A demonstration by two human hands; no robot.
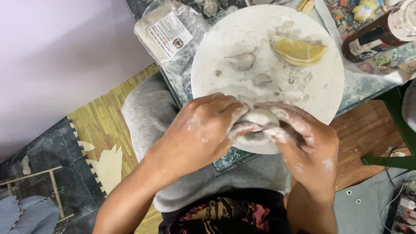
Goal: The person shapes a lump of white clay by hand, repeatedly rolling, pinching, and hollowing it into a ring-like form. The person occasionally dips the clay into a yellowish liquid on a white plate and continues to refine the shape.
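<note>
Both my hands grip one lump of pale grey clay (260, 118) above the near edge of a round white board (312, 93). My left hand (203, 128) wraps it from the left, the thumb pressing over the top. My right hand (303, 138) cups it from the right. Both hands are smeared with clay. On the board lie a yellow wedge-shaped sponge (298, 50) at the far right and two small clay pieces (242, 60) near the middle.
A plastic-wrapped block of clay with a paper label (167, 32) lies left of the board on the table. A brown bottle (379, 34) lies at the upper right, by a small yellow figurine (365, 9). My grey-trousered knees are below, over puzzle floor mats.
</note>
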